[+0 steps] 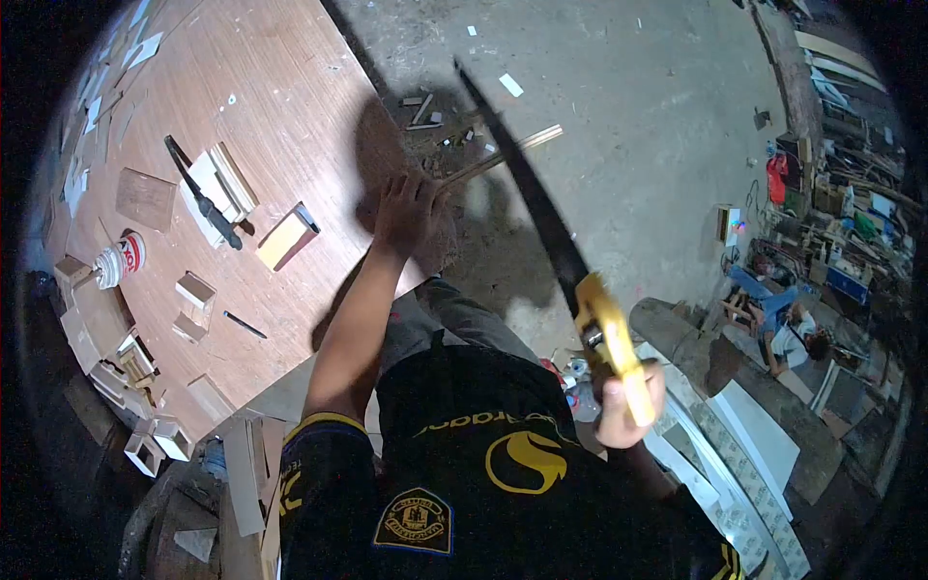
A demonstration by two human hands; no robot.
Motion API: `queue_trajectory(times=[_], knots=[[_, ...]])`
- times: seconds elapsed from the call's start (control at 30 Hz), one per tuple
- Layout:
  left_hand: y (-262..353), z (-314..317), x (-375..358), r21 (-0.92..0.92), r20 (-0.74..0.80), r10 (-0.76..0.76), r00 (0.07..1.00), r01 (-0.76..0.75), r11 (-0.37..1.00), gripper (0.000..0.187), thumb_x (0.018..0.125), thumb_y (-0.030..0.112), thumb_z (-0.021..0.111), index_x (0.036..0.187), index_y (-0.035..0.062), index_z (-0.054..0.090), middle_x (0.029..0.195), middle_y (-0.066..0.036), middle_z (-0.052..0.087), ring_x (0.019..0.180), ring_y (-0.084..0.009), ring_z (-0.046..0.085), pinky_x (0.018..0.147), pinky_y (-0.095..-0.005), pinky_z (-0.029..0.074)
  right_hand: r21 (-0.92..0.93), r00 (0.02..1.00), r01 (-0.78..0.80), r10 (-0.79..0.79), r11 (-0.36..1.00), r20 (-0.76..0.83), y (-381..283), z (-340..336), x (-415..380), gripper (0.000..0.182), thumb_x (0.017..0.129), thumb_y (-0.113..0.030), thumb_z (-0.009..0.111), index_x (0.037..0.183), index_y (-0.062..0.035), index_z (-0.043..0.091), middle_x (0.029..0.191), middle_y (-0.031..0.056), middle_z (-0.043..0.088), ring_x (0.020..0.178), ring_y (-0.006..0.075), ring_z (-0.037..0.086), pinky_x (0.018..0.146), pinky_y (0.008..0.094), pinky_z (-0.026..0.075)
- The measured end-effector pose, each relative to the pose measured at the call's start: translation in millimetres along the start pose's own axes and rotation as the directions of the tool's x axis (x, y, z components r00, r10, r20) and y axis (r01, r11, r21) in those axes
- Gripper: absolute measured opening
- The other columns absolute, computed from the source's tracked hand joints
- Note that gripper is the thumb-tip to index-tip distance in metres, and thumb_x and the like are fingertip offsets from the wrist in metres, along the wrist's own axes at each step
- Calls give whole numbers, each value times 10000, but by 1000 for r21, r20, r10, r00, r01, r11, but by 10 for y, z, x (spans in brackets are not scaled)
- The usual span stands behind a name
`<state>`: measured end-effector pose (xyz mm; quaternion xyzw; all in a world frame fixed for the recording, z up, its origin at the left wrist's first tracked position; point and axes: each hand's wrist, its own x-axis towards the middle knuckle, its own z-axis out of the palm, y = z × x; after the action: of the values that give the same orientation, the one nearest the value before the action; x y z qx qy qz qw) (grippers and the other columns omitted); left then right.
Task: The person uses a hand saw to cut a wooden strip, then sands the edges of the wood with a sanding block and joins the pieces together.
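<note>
My right hand (633,411) is wrapped round the yellow handle of a handsaw (543,208), its dark blade pointing up and away to the left. The blade crosses over a thin wooden strip (543,136) in this view. At the table's edge, my left hand (411,205) presses down and grips the near end of that strip, with the fingers partly in shadow. From the hand, the strip juts out past the edge over the floor.
On the wooden table (280,126) lie a black-handled tool (217,220), a small open box (288,237), a pen (245,325) and a white tub (121,259). Offcuts (422,111) litter the concrete floor. Another person (795,338) sits at right among scrap; panels (754,435) lie nearby.
</note>
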<state>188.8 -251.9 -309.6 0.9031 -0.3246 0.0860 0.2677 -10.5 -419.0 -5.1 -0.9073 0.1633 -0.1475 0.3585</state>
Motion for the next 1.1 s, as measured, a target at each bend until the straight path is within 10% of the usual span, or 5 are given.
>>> queue_trajectory(times=[0.03, 0.27, 0.4, 0.43, 1.1], knots=[[9, 7, 3, -5, -1, 3, 1000, -3, 1000, 217, 894, 272, 611, 1011, 94, 573, 1036, -128, 554, 978, -340, 557, 835, -515, 437, 294, 965, -242, 261, 925, -26, 40, 38, -71, 223, 918, -193, 641, 860, -26, 504, 696, 41, 604, 568, 84, 530, 551, 245, 423], [-39, 52, -33, -46, 83, -23, 996, 27, 999, 216, 874, 265, 620, 986, 88, 567, 1000, -137, 554, 982, -344, 551, 819, -496, 446, 271, 963, -259, 225, 927, 151, 519, 828, 304, 34, 908, 1, 590, 897, -10, 559, 752, 49, 573, 695, 113, 554, 621, 262, 440], [-70, 94, -52, -37, 82, 18, 996, -15, 999, 220, 852, 259, 624, 991, 96, 574, 992, -142, 545, 967, -352, 539, 803, -501, 440, 153, 740, -651, 576, 743, 347, 363, 1034, 471, 86, 887, 54, 594, 951, -2, 589, 872, 65, 627, 752, 128, 581, 663, 270, 472], [-22, 0, -3, -37, 84, 15, 996, -12, 999, 220, 852, 259, 624, 991, 96, 574, 992, -142, 545, 967, -352, 539, 803, -501, 440, 78, 894, -375, 339, 924, 293, 440, 1094, 456, 65, 939, -23, 543, 964, 5, 596, 889, 66, 638, 775, 127, 596, 647, 265, 481], [-29, 78, -89, -82, 17, 11, 1000, -9, 997, 183, 882, 249, 603, 1039, 155, 604, 1013, -141, 552, 991, -362, 540, 831, -519, 436, 240, 872, -456, 376, 857, 313, 530, 1225, 576, 175, 891, -119, 679, 870, -18, 538, 672, 110, 545, 596, 202, 536, 558, 319, 439]])
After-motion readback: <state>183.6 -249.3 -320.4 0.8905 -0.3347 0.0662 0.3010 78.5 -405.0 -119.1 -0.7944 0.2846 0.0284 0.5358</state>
